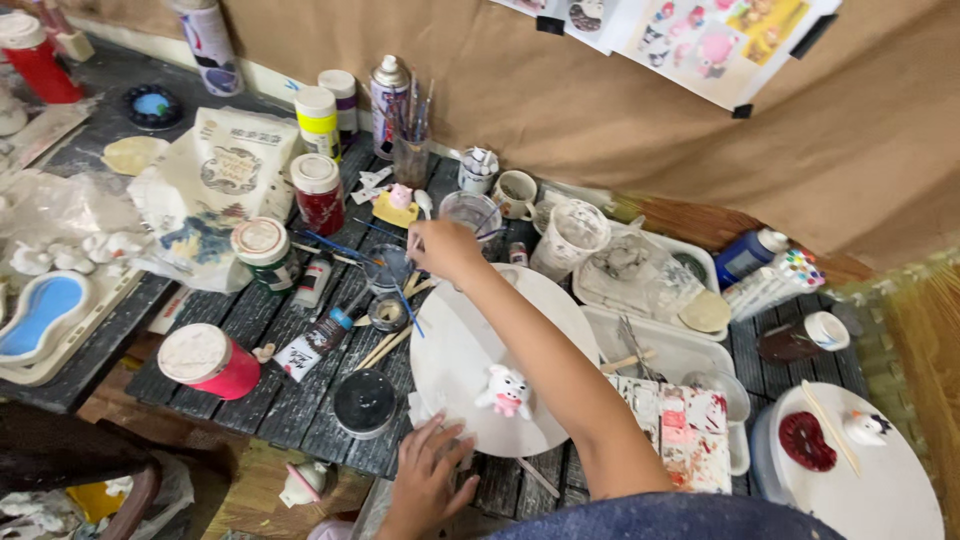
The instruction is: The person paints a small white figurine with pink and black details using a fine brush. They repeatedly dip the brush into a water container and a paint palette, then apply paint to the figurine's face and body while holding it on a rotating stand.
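Reaching across a cluttered dark wooden surface (pixel 300 395), the person's right hand (pixel 445 250) pinches a thin paintbrush (pixel 403 300), fingers together on its upper end, the blue-handled shaft slanting down toward a small clear cup (pixel 385 268) just below the hand. The left hand (pixel 428 485) rests at the near edge of the surface, fingers spread apart and pressed flat on a scrap of white paper, holding nothing.

Between the two hands lies a round white board (pixel 470 340), and on its near part stands a small white and pink pig figurine (pixel 506 390), upright, just beside the right forearm.

To the left of the board sit a black-lidded jar (pixel 364 402), a pink jar with a white lid (pixel 208 362), a green jar (pixel 264 252) and a red jar (pixel 319 192), with a paint tube (pixel 315 345) lying among loose wooden sticks. A yellow bottle (pixel 318 120) and a spray can (pixel 389 100) stand further back near a cup of brushes (pixel 411 150).

To the right, white trays (pixel 665 345) hold tools and a paint-smeared palette (pixel 685 430). A second round board (pixel 880 490) at far right carries a dark red piece (pixel 806 440) and a small white figurine (pixel 865 428), well apart from the hands.
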